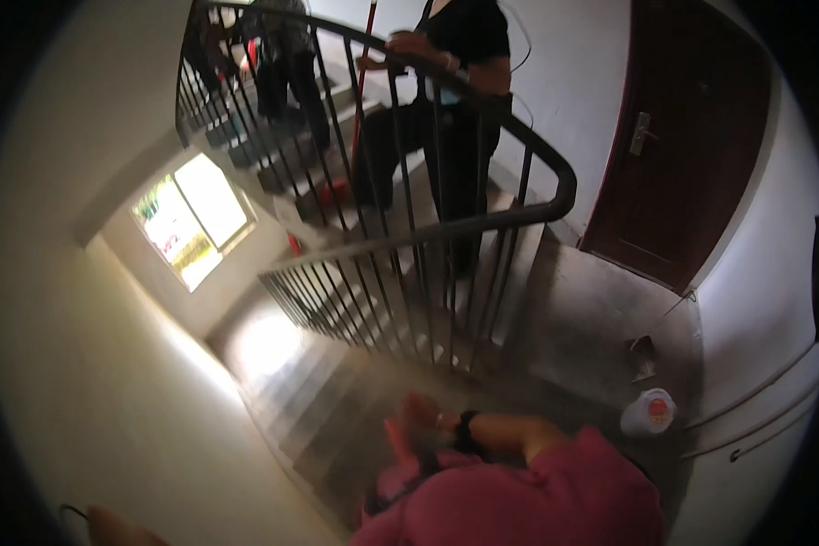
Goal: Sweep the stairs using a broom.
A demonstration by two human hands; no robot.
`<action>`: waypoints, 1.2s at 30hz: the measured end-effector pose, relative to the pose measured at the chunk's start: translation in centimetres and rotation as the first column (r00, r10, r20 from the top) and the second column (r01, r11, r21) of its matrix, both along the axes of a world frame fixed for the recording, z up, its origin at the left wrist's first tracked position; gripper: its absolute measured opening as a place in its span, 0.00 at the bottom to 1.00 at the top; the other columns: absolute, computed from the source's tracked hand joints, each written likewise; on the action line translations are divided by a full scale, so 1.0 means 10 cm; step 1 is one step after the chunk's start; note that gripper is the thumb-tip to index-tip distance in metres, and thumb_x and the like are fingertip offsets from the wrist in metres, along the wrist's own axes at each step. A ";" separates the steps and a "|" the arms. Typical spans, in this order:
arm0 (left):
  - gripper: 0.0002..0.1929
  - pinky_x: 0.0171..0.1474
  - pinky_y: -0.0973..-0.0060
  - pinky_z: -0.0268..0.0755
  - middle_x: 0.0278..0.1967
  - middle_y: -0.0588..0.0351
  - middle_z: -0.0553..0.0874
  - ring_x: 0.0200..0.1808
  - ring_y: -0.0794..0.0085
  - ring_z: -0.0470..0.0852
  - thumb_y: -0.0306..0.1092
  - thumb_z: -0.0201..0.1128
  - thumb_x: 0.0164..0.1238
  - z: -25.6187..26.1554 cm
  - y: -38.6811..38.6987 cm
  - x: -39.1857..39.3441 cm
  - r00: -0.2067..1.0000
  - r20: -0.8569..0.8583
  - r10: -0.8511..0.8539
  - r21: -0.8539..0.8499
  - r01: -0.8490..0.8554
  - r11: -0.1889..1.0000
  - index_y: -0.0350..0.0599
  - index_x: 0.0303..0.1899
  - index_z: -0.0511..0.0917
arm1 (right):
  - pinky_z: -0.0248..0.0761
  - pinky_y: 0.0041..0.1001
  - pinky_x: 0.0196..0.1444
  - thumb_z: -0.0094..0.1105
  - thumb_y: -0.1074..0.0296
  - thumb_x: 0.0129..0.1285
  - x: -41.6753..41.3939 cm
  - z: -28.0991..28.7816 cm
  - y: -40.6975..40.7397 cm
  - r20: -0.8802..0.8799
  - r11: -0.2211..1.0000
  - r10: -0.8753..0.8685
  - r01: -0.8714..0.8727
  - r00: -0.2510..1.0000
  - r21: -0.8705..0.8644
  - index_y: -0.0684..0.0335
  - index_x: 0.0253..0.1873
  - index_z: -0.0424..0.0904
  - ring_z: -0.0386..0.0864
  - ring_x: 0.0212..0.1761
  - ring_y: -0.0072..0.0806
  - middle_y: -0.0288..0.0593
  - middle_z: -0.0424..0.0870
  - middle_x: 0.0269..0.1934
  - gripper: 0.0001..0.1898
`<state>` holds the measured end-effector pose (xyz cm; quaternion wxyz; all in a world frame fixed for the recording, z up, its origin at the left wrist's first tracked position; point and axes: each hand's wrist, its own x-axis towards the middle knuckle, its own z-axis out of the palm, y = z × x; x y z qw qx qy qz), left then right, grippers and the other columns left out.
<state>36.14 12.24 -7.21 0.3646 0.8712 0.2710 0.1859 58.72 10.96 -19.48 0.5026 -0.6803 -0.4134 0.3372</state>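
Note:
My right hand point(422, 412) is at mid-chest, in front of my pink shirt point(519, 495). A dark band point(464, 431) circles its wrist. Blurred reddish fingers, apparently those of my left hand point(399, 440), are close beside it and partly hidden. Motion blur hides whether either hand holds anything. Below both hands, concrete stairs point(341, 403) descend towards a sunlit landing point(266, 345). A dark metal railing point(396, 246) bends back beyond them.
A person point(467, 82) in black stands on the rising flight, gripping a red pole point(363, 89). Another person point(283, 61) is higher up. A white tub point(648, 411) and what looks like a dustpan point(643, 358) sit near a dark door point(682, 150). A window point(194, 218) lights the landing.

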 end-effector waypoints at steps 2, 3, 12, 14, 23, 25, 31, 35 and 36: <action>0.26 0.49 0.66 0.58 0.50 0.49 0.62 0.52 0.61 0.58 0.45 0.50 0.52 -0.01 -0.05 0.01 1.000 0.004 0.001 0.009 -0.001 1.000 0.48 0.52 0.58 | 0.61 0.36 0.26 0.41 0.53 0.53 0.07 -0.40 0.18 0.340 0.984 -0.049 0.103 0.939 -0.144 0.63 0.26 0.68 0.71 0.24 0.40 0.48 0.72 0.20 0.17; 0.26 0.49 0.66 0.57 0.50 0.50 0.62 0.52 0.62 0.58 0.45 0.50 0.52 -0.07 -0.09 0.04 1.000 0.000 -0.029 -0.006 0.029 1.000 0.48 0.52 0.58 | 0.62 0.35 0.26 0.42 0.55 0.52 0.24 -0.62 0.15 0.246 0.993 0.059 -0.032 0.967 -0.113 0.62 0.24 0.69 0.71 0.24 0.40 0.47 0.72 0.19 0.15; 0.26 0.50 0.66 0.56 0.51 0.50 0.61 0.53 0.62 0.56 0.45 0.50 0.52 0.20 -0.02 0.04 0.991 -0.034 -0.130 -0.036 0.129 0.991 0.48 0.53 0.57 | 0.64 0.30 0.28 0.49 0.60 0.49 0.17 -0.53 0.24 0.173 0.999 -0.023 0.030 0.985 -0.038 0.64 0.25 0.70 0.72 0.25 0.40 0.48 0.73 0.21 0.12; 0.26 0.50 0.66 0.56 0.51 0.50 0.60 0.54 0.62 0.55 0.45 0.50 0.52 0.26 -0.02 0.05 0.981 -0.048 -0.187 -0.045 0.185 0.982 0.48 0.53 0.57 | 0.64 0.30 0.28 0.49 0.61 0.49 0.16 -0.56 0.21 0.158 0.999 -0.049 0.052 0.986 -0.017 0.64 0.26 0.70 0.72 0.25 0.39 0.47 0.73 0.21 0.11; 0.26 0.51 0.66 0.55 0.53 0.50 0.59 0.55 0.62 0.53 0.45 0.50 0.52 0.59 0.07 0.12 0.917 -0.093 -0.387 -0.025 0.386 0.922 0.48 0.53 0.56 | 0.64 0.30 0.29 0.48 0.60 0.50 0.22 -0.52 0.28 0.201 0.999 -0.049 0.048 0.978 0.012 0.64 0.25 0.70 0.72 0.26 0.40 0.48 0.73 0.21 0.12; 0.27 0.52 0.66 0.55 0.53 0.50 0.58 0.55 0.62 0.53 0.45 0.50 0.52 0.60 0.15 0.26 0.874 -0.090 -0.478 -0.026 0.477 0.878 0.48 0.53 0.56 | 0.64 0.30 0.28 0.48 0.60 0.50 0.37 -0.56 0.22 0.197 0.995 -0.102 0.100 0.975 0.019 0.64 0.25 0.70 0.72 0.25 0.40 0.49 0.73 0.21 0.12; 0.27 0.52 0.66 0.54 0.54 0.50 0.57 0.56 0.63 0.51 0.45 0.50 0.52 0.87 0.26 0.26 0.792 -0.128 -0.597 0.006 0.602 0.798 0.49 0.54 0.55 | 0.61 0.33 0.30 0.43 0.66 0.48 0.29 -0.76 0.36 0.377 0.981 0.133 -0.067 0.917 -0.182 0.63 0.29 0.66 0.68 0.30 0.40 0.48 0.69 0.25 0.07; 0.27 0.53 0.66 0.53 0.54 0.50 0.57 0.57 0.63 0.50 0.45 0.50 0.52 1.03 0.28 0.31 0.703 -0.166 -0.691 -0.012 0.700 0.714 0.49 0.54 0.55 | 0.63 0.31 0.30 0.46 0.60 0.50 0.27 -1.18 0.37 0.523 0.999 0.034 -0.031 0.852 -0.015 0.60 0.28 0.70 0.71 0.27 0.37 0.44 0.72 0.22 0.10; 0.27 0.53 0.66 0.53 0.54 0.50 0.57 0.57 0.63 0.50 0.45 0.50 0.52 1.05 0.29 0.30 0.684 -0.181 -0.707 -0.021 0.716 0.698 0.49 0.54 0.55 | 0.63 0.31 0.30 0.46 0.58 0.51 0.30 -1.26 0.45 0.703 0.994 0.106 -0.080 0.703 -0.071 0.60 0.29 0.71 0.72 0.28 0.36 0.44 0.73 0.22 0.11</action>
